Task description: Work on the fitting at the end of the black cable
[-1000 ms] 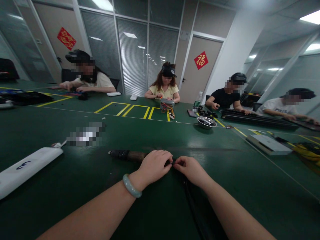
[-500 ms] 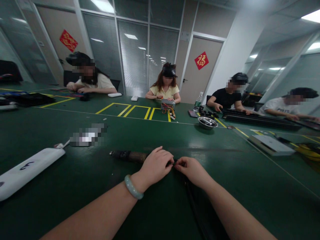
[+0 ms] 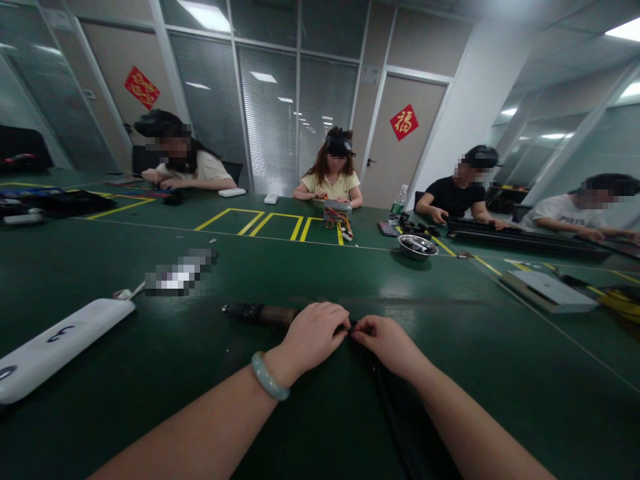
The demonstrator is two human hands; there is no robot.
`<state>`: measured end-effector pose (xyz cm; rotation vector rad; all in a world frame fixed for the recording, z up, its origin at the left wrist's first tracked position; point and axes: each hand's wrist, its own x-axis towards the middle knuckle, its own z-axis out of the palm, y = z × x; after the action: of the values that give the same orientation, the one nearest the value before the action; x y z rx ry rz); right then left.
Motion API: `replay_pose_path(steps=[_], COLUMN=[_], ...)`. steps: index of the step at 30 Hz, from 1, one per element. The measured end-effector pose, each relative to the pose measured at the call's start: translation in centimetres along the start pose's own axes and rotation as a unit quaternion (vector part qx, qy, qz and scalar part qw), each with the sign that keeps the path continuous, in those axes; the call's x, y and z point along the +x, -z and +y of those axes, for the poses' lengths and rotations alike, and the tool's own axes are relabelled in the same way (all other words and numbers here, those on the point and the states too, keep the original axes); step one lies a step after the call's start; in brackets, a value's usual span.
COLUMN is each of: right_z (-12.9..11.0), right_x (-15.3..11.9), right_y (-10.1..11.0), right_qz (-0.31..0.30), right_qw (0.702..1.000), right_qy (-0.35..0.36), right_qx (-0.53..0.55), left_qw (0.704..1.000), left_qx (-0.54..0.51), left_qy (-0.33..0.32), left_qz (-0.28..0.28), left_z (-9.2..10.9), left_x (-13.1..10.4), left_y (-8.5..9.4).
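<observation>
A dark rod-shaped handle (image 3: pixel 277 316) with a brown middle part and a small metal tip lies at centre, its right end hidden by my hand. Over that end bends my left hand (image 3: pixel 316 331), fingers closed in a pinch, a pale green bangle on its wrist. My right hand (image 3: pixel 385 339) is just to the right, also pinching, its fingertips almost meeting the left ones. Something small and dark shows between the two hands; its kind is too small to tell. A long black strip (image 3: pixel 387 400) runs from under the right hand towards me.
A white power bank (image 3: pixel 75 343) with a cable to a blurred phone (image 3: pixel 180 273) lies on the left. Beyond my hands stand a metal bowl (image 3: pixel 417 247) and a water bottle (image 3: pixel 399 202). A flat grey box (image 3: pixel 547 291) is on the right. Several people work across the green table.
The view has shifted slightly, so things sit a little lower and further right. Both hands keep nearly the same pinching pose at the same spot.
</observation>
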<state>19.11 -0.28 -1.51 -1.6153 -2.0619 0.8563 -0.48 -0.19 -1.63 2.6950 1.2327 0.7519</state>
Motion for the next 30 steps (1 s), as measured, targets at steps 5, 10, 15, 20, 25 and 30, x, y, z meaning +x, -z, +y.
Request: replay_pose_path(steps=[5, 10, 15, 20, 25, 30], right_z=[-0.28, -0.18, 0.09, 0.07, -0.12, -0.29], right_x=[-0.08, -0.08, 0.09, 0.05, -0.1, -0.1], right_y=[0.13, 0.07, -0.12, -0.1, 0.01, 0.05], right_qz=[0.002, 0.001, 0.001, 0.0, -0.001, -0.002], right_qw=[1.0, 1.0, 1.0, 1.0, 1.0, 1.0], right_qy=[-0.001, -0.002, 0.008, 0.003, 0.001, -0.001], right_qx=[-0.002, 0.007, 0.008, 0.003, 0.003, 0.006], left_qw=[1.0, 1.0, 1.0, 1.0, 1.0, 1.0], left_qx=[0.003, -0.005, -0.005, -0.006, 0.001, -0.003], left_qy=[0.0, 0.009, -0.003, -0.01, -0.011, -0.008], left_qz=[-0.006, 0.003, 0.009, 0.007, 0.0, 0.002], left_z=[0.2, 0.32, -0.02, -0.29, -0.25, -0.09], left_x=[0.01, -0.12, -0.11, 0.01, 0.02, 0.0], left_y=[0.33, 0.41, -0.11, -0.33, -0.16, -0.02])
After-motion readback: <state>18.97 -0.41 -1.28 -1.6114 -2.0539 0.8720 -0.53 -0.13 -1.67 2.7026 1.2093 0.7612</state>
